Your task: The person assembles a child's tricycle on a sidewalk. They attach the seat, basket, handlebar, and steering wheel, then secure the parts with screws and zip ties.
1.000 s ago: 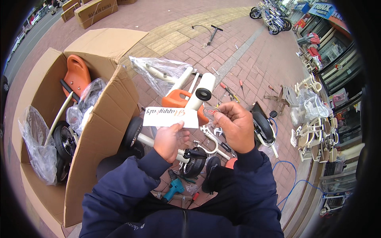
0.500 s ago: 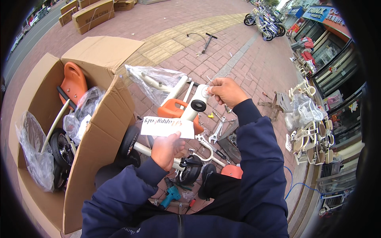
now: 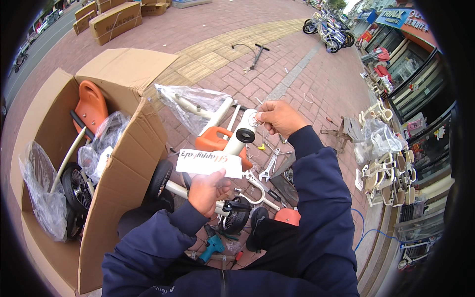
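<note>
Our right hand [image 3: 281, 120] has moved forward to the white frame [image 3: 234, 146], pinching the round sticker [image 3: 253, 119] against it; our left hand [image 3: 205, 192], loosely curled, holds the white sheet [image 3: 210, 164] nearer us.

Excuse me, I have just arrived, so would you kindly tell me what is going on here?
A person in a dark jacket has both hands busy. The right hand holds a round sticker at a white tube; whether it has stuck is unclear. The left hand holds a white strip with lettering. A drill and wrench lie on the paving, and an open box of parts stands to the left.
</note>
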### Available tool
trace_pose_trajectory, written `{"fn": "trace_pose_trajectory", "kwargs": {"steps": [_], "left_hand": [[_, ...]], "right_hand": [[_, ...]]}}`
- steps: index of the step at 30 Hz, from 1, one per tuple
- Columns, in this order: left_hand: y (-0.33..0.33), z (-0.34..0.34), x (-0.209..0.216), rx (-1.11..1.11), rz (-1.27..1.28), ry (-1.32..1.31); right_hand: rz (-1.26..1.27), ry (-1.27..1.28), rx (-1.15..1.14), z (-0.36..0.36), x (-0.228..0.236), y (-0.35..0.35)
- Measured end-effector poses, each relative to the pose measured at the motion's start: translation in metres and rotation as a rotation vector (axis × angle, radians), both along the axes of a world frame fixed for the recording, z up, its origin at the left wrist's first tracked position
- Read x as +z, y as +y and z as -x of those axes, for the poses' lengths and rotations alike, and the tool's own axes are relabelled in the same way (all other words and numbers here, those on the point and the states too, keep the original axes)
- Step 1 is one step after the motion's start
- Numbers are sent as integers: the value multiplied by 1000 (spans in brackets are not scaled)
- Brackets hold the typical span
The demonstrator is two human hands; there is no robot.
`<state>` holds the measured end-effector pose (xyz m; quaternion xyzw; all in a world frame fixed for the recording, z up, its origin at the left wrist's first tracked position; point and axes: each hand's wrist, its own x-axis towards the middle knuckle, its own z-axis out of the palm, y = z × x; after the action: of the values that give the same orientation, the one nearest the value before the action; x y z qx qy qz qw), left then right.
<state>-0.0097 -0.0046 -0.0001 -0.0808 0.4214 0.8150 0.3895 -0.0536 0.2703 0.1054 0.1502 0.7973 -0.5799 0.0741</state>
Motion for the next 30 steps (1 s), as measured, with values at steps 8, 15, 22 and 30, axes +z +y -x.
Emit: {"fn": "trace_pose_trajectory", "kwargs": {"steps": [8, 15, 22, 30], "left_hand": [[0, 0, 3, -13, 10, -17], [0, -1, 1, -15, 14, -14], [1, -2, 0, -18, 8, -6], [0, 0, 1, -33, 12, -9]], "right_hand": [[-129, 37, -34, 3, -4, -7], [-222, 32, -76, 3, -3, -14], [-402, 53, -74, 5, -5, -14], [-996, 771, -34, -32, -42, -25]]}}
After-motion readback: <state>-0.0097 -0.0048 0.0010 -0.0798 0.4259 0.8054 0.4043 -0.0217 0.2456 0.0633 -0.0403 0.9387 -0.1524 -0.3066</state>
